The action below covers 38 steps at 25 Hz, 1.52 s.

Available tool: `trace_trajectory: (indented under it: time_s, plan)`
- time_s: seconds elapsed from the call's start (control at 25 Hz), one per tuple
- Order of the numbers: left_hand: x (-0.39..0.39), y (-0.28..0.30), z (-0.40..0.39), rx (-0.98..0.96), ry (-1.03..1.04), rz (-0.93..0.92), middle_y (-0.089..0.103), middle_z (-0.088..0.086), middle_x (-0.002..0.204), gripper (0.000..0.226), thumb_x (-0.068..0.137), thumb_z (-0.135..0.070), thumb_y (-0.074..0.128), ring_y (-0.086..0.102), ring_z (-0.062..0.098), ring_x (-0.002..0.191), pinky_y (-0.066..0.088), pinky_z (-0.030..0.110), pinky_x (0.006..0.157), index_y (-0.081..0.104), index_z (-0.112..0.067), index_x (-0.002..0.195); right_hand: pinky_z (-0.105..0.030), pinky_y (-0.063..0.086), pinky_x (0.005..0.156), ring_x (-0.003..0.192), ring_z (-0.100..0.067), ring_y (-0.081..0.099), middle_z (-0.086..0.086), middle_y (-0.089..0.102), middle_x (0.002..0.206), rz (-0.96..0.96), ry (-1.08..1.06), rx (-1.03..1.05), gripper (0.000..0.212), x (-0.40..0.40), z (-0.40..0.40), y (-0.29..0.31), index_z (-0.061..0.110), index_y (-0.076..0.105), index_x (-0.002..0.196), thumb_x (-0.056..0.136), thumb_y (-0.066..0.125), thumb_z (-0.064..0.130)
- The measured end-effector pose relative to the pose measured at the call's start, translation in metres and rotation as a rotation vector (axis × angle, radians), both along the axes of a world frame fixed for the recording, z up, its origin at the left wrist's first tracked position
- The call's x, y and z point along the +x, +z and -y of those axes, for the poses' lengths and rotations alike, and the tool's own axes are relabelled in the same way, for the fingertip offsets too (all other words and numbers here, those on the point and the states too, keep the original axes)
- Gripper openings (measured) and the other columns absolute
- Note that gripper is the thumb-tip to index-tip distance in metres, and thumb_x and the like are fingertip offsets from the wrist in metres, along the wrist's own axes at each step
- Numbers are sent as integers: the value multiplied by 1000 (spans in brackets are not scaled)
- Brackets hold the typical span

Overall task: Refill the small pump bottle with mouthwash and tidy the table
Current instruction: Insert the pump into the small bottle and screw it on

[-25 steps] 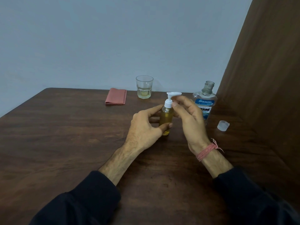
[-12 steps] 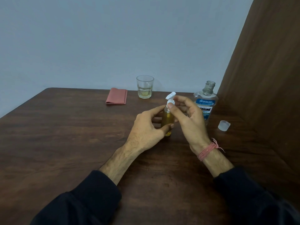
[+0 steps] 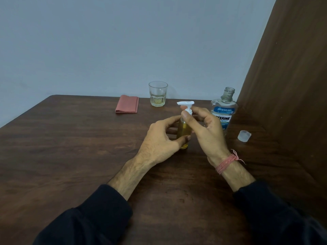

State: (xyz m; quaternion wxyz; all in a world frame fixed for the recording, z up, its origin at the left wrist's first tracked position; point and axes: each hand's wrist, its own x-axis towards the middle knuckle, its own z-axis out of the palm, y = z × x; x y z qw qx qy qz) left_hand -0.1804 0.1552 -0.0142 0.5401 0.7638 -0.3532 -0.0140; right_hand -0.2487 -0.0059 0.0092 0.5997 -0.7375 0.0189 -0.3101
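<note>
The small pump bottle, filled with amber liquid, stands upright on the brown table. My left hand wraps its body from the left. My right hand pinches the white pump head at its collar with thumb and fingers. Behind my right hand stands the large mouthwash bottle, uncapped, with a blue label. Its clear cap lies on the table to the right.
A glass with a little yellowish liquid stands at the table's far edge. A folded pink cloth lies to its left. A brown wooden panel walls the right side.
The pump head has turned under my right fingers, its spout swinging from edge-on back to pointing sideways. My left hand has kept its grip on the bottle's body.
</note>
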Motion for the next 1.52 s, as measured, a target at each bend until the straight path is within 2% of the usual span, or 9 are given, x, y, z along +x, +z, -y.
trace_trajectory:
  time_s: [0.16, 0.24, 0.4, 0.48, 0.68, 0.8, 0.96, 1.36, 1.52]
  plan:
    - [-4, 2, 0, -36, -2, 28, 78, -37, 118, 54, 95, -58, 83, 73, -11, 117, 62, 21, 98, 69, -47, 147, -30, 61, 82, 116, -21, 69, 3, 69, 121, -1, 101, 30, 22, -2, 2, 2, 35, 81, 124, 105, 71, 32]
    - [-3, 2, 0, -32, 19, 48, 77, -37, 114, 55, 96, -55, 84, 73, -11, 117, 64, 26, 101, 70, -42, 148, -31, 61, 74, 113, -21, 69, 5, 71, 117, -2, 46, -10, 20, -2, 2, 1, 30, 83, 120, 102, 74, 33]
    - [-3, -3, 3, -50, 91, 78, 80, -29, 117, 56, 93, -48, 90, 76, -8, 116, 68, 34, 100, 74, -37, 146, -52, 65, 82, 106, -14, 70, 11, 72, 109, -5, -80, -95, 22, -1, 0, 0, 25, 85, 114, 96, 80, 36]
    - [-4, -4, 6, -53, 118, 84, 83, -19, 125, 57, 93, -49, 91, 77, -6, 117, 69, 37, 100, 74, -35, 145, -56, 64, 86, 106, -12, 69, 12, 71, 107, -13, -100, -99, 22, -1, -1, 1, 24, 85, 115, 96, 81, 35]
    - [-7, 0, 4, -45, 119, 66, 80, -26, 117, 55, 93, -49, 91, 75, -10, 114, 67, 33, 101, 75, -34, 144, -48, 64, 81, 107, -11, 69, 8, 71, 111, -47, -70, -65, 26, -3, -3, 4, 24, 84, 118, 96, 80, 36]
    - [-11, -1, 6, -38, 169, 72, 84, -16, 125, 58, 91, -51, 91, 77, -5, 115, 68, 31, 98, 75, -33, 144, -55, 65, 84, 103, -13, 71, 10, 71, 105, -42, -130, -102, 23, -5, -2, 5, 27, 86, 113, 92, 85, 36]
    - [-15, -1, 7, 2, 242, 124, 84, -18, 124, 61, 89, -59, 89, 77, -9, 110, 66, 22, 95, 74, -38, 144, -57, 65, 82, 100, -10, 70, 12, 70, 102, -44, -177, -108, 25, -5, -5, 6, 27, 86, 113, 90, 86, 37]
    - [-16, 2, 6, 19, 258, 119, 83, -19, 125, 64, 87, -66, 84, 76, -9, 110, 68, 32, 98, 73, -39, 144, -54, 66, 81, 100, -9, 72, 11, 71, 104, -38, -225, -119, 26, -6, -10, 8, 27, 86, 113, 89, 87, 38]
    - [-15, 2, 7, 32, 224, 108, 81, -16, 134, 59, 96, -51, 87, 74, -7, 117, 62, 29, 104, 69, -37, 151, -45, 67, 84, 99, -1, 70, 11, 70, 106, -30, -240, -137, 23, -6, -13, 9, 33, 83, 110, 89, 87, 40]
